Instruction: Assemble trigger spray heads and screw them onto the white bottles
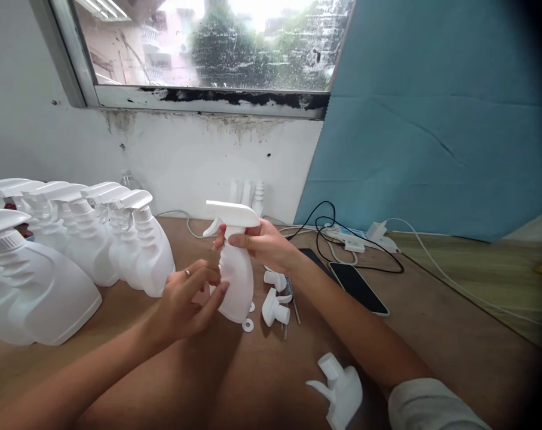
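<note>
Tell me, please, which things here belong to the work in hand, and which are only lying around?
Seem to belong:
- spray bottle, held by the right hand, left hand beside it
- loose trigger heads
- white washers
- sprayer-topped bottles at left

Probably just lying about:
- phone
- power strip

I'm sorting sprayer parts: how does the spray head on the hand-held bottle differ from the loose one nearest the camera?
The mounted spray head sits on the bottle; the loose spray head lies bottle-free on the table. The right hand grips just below the mounted spray head; no hand touches the loose spray head. Both are white.
</note>
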Motion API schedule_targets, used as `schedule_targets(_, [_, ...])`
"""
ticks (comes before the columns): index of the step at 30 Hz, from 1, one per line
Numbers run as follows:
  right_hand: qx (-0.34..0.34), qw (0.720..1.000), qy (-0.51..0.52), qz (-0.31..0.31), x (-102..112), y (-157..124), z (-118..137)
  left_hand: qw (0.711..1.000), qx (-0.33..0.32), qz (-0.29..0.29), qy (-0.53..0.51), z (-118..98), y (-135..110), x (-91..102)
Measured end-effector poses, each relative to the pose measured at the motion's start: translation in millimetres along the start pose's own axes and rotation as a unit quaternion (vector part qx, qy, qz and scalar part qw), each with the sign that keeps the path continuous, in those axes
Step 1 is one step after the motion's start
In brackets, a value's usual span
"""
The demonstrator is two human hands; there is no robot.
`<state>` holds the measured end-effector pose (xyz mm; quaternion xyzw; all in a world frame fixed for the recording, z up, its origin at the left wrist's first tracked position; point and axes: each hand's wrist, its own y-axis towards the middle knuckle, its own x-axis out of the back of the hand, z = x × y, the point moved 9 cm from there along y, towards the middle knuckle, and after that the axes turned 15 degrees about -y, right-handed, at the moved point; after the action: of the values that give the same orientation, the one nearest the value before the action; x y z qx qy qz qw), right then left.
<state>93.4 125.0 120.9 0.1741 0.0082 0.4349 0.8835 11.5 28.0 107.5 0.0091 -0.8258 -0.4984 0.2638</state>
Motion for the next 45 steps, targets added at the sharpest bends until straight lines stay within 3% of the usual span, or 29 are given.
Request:
schedule_targets(3, [-0.015,0.998,0.056,0.002,-5,-1,-11,0.99,-0.072,-0.12,0.002,-24,28,39.1])
schedule_targets(6, [-0.009,0.997,0.079,-0.008,-9,-1,-15,0.983,-0.029,-0.18,-0.036,-24,62,60.5])
schedule_targets(8, [0.0,0.997,0.075,-0.01,-11,0,-15,0.986,0.017,-0.149,-0.071,-17,85,56.8])
schedule_targets(10, [0.009,0.998,0.065,-0.003,-14,0,-15,0.99,0.066,-0.074,-0.099,-8,101,43.2])
schedule_targets(13, [0.023,0.998,0.057,0.005,-17,-1,-15,0.982,0.123,0.029,-0.14,5,109,24.4])
schedule_targets(15, [0.037,0.998,0.06,0.004,-17,-2,-16,0.972,0.144,0.059,-0.176,11,106,18.6])
schedule_targets(21, [0.063,0.994,0.087,0.002,-18,-2,-18,0.953,0.159,0.071,-0.246,18,98,12.7])
schedule_targets(28, [0.037,0.996,0.058,-0.056,-16,-4,-15,0.978,0.112,0.049,-0.168,13,101,20.1])
schedule_targets(33, [0.051,0.995,0.076,-0.033,-20,-4,-15,0.964,0.131,0.08,-0.217,13,98,18.2])
schedule_targets(40, [0.046,0.994,0.091,-0.041,-21,-3,-15,0.978,0.142,0.056,-0.142,10,101,28.4])
schedule_targets(45, [0.079,0.989,0.125,-0.011,-25,-3,-11,0.952,0.168,0.123,-0.225,8,98,15.7])
